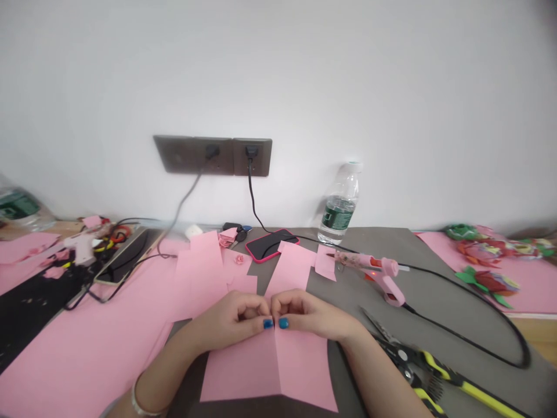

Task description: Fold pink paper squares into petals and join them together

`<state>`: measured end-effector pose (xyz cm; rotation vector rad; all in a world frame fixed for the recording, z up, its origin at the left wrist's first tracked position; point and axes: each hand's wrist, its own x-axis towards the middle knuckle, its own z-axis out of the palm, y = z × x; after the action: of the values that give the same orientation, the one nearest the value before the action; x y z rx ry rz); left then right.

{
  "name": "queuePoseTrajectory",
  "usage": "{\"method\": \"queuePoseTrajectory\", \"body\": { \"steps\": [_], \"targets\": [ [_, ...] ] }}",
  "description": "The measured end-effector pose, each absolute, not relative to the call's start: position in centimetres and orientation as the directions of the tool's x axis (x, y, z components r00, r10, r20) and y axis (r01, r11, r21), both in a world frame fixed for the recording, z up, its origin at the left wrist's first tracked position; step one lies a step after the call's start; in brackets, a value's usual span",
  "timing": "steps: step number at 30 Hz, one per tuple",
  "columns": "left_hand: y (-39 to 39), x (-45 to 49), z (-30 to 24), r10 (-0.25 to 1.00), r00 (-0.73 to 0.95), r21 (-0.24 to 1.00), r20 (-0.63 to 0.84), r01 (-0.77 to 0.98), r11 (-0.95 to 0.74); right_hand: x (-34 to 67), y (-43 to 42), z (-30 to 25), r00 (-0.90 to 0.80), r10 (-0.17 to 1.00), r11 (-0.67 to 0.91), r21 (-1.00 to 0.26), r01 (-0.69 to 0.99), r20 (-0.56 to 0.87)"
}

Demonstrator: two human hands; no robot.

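A pink paper sheet [243, 371] with a crease down its middle lies in front of me on the grey table [357, 371]. My left hand [235, 319] pinches it at the crease between thumb and curled fingers. Right beside it, my right hand [308, 316] pinches the same spot, thumb tips almost touching. What exactly sits between the fingertips is too small to make out. Beyond my hands, another pink paper strip [289, 270] reaches toward a pink-cased phone [272, 245].
A pink glue gun [387, 278] with a black cord lies right, near yellow-handled pliers [413, 366]. A water bottle [338, 209] stands by the wall. Paper flowers [487, 281] lie far right. Left are large pink sheets [87, 348], another phone [128, 255] and cables below a socket panel [213, 155].
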<state>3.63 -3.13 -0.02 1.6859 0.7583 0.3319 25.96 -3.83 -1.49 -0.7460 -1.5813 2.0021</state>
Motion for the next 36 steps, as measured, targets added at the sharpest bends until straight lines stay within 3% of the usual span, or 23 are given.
{"method": "queuePoseTrajectory", "body": {
  "steps": [5,9,14,18,21,25,31,33,36],
  "targets": [
    [-2.2,2.5,0.7,0.743,0.661,0.976,-0.100,0.209,-0.054,26.3,-3.8,-1.7,-0.707,0.696,-0.273,-0.957,-0.095,-0.128],
    [-1.3,1.0,1.6,0.718,0.669,0.978,-0.192,0.195,0.079,26.1,-3.6,-2.0,-0.551,0.830,-0.248,-0.942,-0.226,-0.086],
    [-0.6,0.7,1.2,0.930,0.328,0.983,-0.169,0.123,0.135,25.9,-3.1,-2.3,-0.241,0.957,-0.245,-0.896,-0.371,-0.162],
    [-0.1,1.0,0.3,0.977,0.148,0.983,-0.151,-0.077,0.164,25.6,-2.8,-2.6,-0.089,0.983,-0.184,-0.869,-0.460,-0.161],
    [-0.2,1.4,0.1,0.974,0.109,0.957,-0.196,-0.196,0.215,25.0,-2.7,-3.0,0.021,0.990,-0.114,-0.868,-0.483,-0.142],
    [-0.6,2.2,-0.2,0.971,0.114,0.966,-0.213,-0.128,0.226,24.5,-2.7,-3.6,0.108,0.989,-0.048,-0.903,-0.427,-0.103],
    [-1.1,2.8,-0.6,0.991,-0.134,0.998,0.019,0.063,-0.010,24.7,-3.0,-4.2,0.307,0.952,0.048,-0.990,-0.130,0.006],
    [-1.2,2.6,-0.6,0.983,-0.174,0.995,0.060,0.094,-0.044,24.8,-2.9,-4.2,0.317,0.949,0.042,-0.989,-0.139,-0.004],
    [-1.1,1.9,-0.6,0.953,-0.296,0.993,0.070,0.113,-0.038,25.0,-2.6,-4.1,0.359,0.930,0.035,-0.955,-0.294,-0.077]
  ]
}}
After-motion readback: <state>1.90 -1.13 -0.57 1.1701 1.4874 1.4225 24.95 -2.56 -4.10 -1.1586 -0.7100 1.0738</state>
